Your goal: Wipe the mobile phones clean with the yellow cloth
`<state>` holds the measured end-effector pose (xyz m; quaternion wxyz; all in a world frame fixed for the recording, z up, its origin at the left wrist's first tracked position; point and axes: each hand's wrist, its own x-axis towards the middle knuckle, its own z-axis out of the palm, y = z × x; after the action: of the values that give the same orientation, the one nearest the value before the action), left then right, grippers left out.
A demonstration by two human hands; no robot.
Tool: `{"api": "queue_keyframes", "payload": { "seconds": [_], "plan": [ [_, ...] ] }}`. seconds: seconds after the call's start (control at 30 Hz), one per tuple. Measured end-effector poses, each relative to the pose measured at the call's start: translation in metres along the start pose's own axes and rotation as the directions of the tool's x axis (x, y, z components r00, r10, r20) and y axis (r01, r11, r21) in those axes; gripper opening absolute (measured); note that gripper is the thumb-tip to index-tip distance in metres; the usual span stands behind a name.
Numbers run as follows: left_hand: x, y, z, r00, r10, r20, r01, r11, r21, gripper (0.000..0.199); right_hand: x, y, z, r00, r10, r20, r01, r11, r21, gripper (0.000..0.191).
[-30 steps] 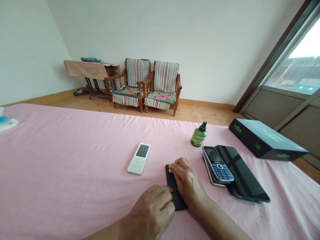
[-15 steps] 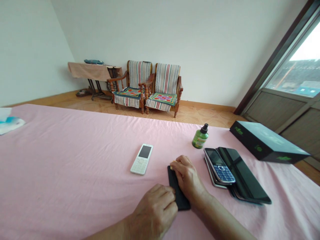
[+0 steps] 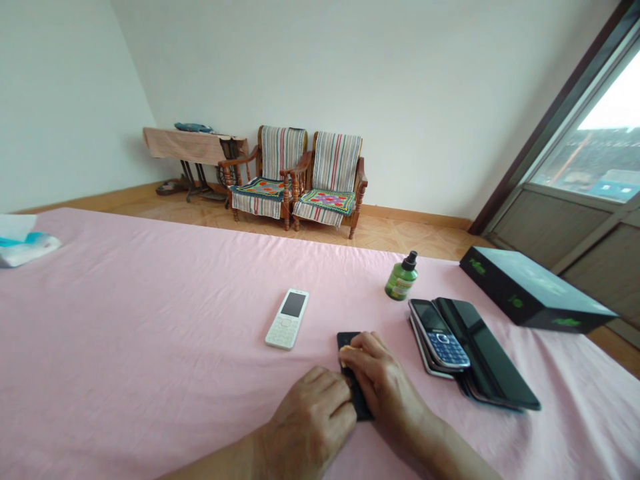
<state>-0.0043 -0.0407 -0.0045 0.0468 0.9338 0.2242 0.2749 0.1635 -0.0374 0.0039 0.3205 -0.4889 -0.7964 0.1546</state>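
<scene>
**Q:** Hand status?

**A:** Right hand [image 3: 383, 377] curled, pinching a small yellow wad [image 3: 348, 348] against the upper end of a black smartphone [image 3: 358, 398]. Left hand [image 3: 305, 417] closed on that phone's lower side edge.

**Q:** Item location?

**A:** Flat on a pink sheet [image 3: 150, 333], between a white keypad phone [image 3: 287, 319] and a blue keypad phone [image 3: 439, 335].

**Q:** Handling finding?

**A:** Thin, flat casing: 1 hand should brace while the other applies light, even pressure. Wad material too small to tell.

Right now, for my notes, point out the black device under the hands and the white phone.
Black device [image 3: 362, 407]: head view, lower end.
White phone [image 3: 283, 331]: head view, keypad.
</scene>
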Motion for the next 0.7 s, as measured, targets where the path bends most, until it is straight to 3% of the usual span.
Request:
{"api": "queue_keyframes", "payload": {
  "seconds": [0.17,0.47,0.57,0.7],
  "plan": [
    [0.001,0.000,-0.002,1.000,0.004,0.020,-0.003,1.000,-0.023,0.032,-0.032,0.001,0.001,0.999,0.049,0.004,-0.049,0.997,0.058,0.024],
    [-0.001,-0.012,0.004,0.990,0.139,-0.023,-0.140,0.990,-0.036,0.022,-0.068,0.004,0.003,0.990,-0.022,-0.142,0.036,0.995,0.097,0.028],
    [-0.001,-0.011,0.003,0.993,0.115,-0.010,-0.116,0.993,-0.034,0.020,-0.065,0.006,-0.002,0.983,0.005,-0.183,0.014,0.994,0.105,0.029],
    [-0.001,-0.007,0.001,0.998,0.067,-0.005,-0.068,0.997,-0.032,0.017,-0.028,0.011,-0.008,0.973,0.115,-0.202,-0.095,0.990,0.106,0.025]
  ]
}}
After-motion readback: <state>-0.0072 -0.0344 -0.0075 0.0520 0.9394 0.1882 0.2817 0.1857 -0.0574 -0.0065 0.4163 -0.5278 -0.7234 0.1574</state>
